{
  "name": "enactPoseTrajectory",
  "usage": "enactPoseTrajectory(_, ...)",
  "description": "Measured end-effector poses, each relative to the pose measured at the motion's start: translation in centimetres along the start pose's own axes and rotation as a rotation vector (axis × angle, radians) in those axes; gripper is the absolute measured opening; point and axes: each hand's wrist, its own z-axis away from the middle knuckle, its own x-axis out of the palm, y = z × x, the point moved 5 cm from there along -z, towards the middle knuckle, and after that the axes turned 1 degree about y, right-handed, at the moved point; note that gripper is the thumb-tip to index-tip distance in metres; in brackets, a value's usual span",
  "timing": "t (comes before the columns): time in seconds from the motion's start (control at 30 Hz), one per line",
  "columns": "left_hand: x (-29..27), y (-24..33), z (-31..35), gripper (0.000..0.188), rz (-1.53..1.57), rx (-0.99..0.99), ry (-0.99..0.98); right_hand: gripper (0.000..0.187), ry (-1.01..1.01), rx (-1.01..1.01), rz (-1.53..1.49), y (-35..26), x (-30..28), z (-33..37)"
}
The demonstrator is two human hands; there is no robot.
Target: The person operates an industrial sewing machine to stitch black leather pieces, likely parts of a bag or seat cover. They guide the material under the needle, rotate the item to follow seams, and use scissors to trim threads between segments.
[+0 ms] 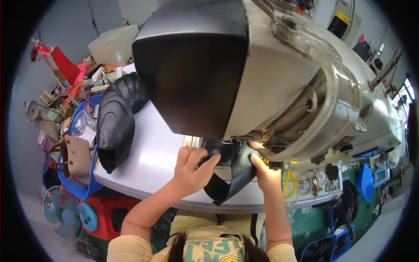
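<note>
A black leather shoe upper (241,172) lies curved under the head of a large sewing machine (279,74), its lower loop hanging over the table's near edge. My left hand (192,169) is at the upper's left side, fingers curled and thumb against the black leather. On the other side my right hand (265,169) grips the upper's edge, its thumb on top and its fingers partly hidden by the machine. The needle area is mostly covered by the machine head. To the left, a row of nested black shoe uppers (115,126) rests on the white table (150,150).
Left of the table are a blue bin (89,190), a beige handbag (78,159) and a fan (65,214). Yellow tubing (289,183) and bobbins (321,177) sit right of my right hand. Blue chairs (321,249) stand lower right.
</note>
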Motion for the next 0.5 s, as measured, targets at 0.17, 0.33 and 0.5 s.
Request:
enactPoseTrajectory(0.17, 2.3, -1.1, -1.8, 0.033, 0.249, 0.094, -0.028, 0.032, -0.002, -0.047, 0.392, 1.5, -1.6, -2.4)
enactPoseTrajectory(0.33, 3.9, -2.3, -1.1, 0.021, 0.35, -0.037, -0.002, 0.052, -0.066, -0.121, 0.408, 2.1, -1.9, -1.2)
enactPoseTrajectory(0.5, 4.7, -2.7, -0.5, 0.019, 0.404, -0.104, -0.038, 0.048, -0.122, -0.032, 0.371, -1.0, -0.1, 0.3)
